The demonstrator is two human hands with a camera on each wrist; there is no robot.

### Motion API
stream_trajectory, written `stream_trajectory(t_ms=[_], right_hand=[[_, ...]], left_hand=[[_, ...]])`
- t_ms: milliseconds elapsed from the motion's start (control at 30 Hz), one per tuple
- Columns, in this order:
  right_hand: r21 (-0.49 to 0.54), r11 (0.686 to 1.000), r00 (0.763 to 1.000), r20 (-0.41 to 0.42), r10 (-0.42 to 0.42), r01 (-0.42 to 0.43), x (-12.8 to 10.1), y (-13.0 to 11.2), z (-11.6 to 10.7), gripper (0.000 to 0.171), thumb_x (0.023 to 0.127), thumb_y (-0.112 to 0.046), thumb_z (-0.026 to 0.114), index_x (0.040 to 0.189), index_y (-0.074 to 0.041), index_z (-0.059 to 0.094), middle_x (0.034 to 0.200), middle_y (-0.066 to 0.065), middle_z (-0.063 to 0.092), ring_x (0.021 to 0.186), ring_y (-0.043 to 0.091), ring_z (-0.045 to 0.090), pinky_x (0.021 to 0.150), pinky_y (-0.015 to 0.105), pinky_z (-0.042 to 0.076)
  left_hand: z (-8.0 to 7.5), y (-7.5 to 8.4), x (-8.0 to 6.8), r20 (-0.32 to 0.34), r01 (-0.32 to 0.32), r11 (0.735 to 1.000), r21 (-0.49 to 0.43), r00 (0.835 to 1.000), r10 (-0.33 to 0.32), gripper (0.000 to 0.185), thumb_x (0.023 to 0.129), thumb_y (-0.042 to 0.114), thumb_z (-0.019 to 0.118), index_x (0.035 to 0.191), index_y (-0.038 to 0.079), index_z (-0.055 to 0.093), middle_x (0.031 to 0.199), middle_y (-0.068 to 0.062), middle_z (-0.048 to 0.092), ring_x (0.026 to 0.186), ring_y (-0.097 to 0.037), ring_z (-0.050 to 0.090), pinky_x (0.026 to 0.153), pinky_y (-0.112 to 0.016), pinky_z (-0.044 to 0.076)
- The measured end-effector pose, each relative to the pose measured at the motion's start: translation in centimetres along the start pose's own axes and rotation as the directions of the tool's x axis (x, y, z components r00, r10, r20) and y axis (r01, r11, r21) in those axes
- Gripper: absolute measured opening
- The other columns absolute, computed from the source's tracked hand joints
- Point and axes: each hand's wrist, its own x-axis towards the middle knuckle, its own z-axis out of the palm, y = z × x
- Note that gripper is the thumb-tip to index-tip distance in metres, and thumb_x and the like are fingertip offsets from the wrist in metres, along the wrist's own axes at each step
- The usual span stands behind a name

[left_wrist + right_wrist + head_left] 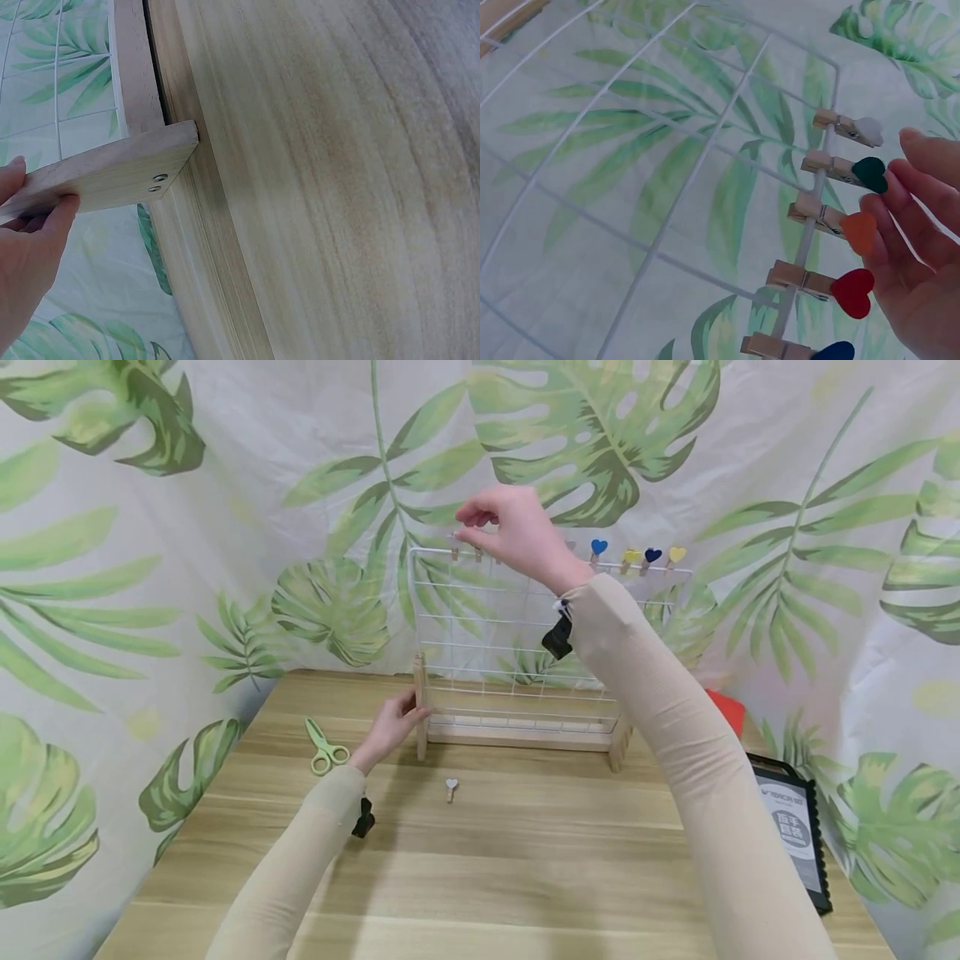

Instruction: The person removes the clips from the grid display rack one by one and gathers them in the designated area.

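Clips with heart-shaped heads sit in a row along the top bar of the white wire rack [517,635], which stands upright near the far edge of the table [525,877]; the row's long axis runs left to right, each clip pointing up across the bar. Right hand [517,539] is raised to the left part of that bar, fingers loosely curled beside the orange clip [832,221] and green clip [847,169]; contact cannot be confirmed. Left hand [390,727] grips the rack's left wooden foot [112,176], thumb and fingers pinching it. One spare clip [451,787] lies on the table in front of the rack, nearer the left hand. Green scissors [325,747] lie toward the left edge.
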Motion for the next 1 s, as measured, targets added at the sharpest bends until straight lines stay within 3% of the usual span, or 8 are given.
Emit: stream_trajectory(t_ms=[167,333,1000], right_hand=[[-0.055,0.998,0.998,0.065,0.017,-0.014,0.9,0.0,0.4,0.021,0.094,-0.021,0.069,0.106,-0.005,0.076,0.104,0.010,0.075,0.094,0.017,0.067,0.089,0.028,0.054],[-0.083,0.997,0.998,0.069,0.014,-0.008,1.0,0.0,0.8,0.017,0.094,-0.018,0.068,0.102,-0.006,0.077,0.100,0.010,0.076,0.090,0.017,0.068,0.085,0.027,0.055],[-0.089,0.996,0.991,-0.132,-0.030,0.018,0.2,-0.4,0.9,0.015,0.093,-0.017,0.069,0.093,-0.006,0.080,0.091,0.010,0.078,0.087,0.020,0.071,0.091,0.030,0.056]], left_hand=[[0.0,0.0,0.0,-0.003,0.001,1.000,0.009,1.000,-0.001,0.055,0.102,0.014,0.054,0.148,-0.009,0.035,0.148,-0.033,0.044,0.143,-0.044,0.039,0.115,-0.054,0.039],[0.1,0.1,0.1,-0.003,0.011,1.000,0.006,1.000,-0.011,0.054,0.102,0.011,0.054,0.148,-0.010,0.035,0.149,-0.033,0.043,0.143,-0.043,0.038,0.116,-0.054,0.039],[0.1,-0.1,0.2,-0.001,0.021,1.000,0.005,1.000,-0.021,0.052,0.102,0.011,0.054,0.148,-0.008,0.037,0.147,-0.032,0.045,0.142,-0.043,0.040,0.115,-0.054,0.040]])
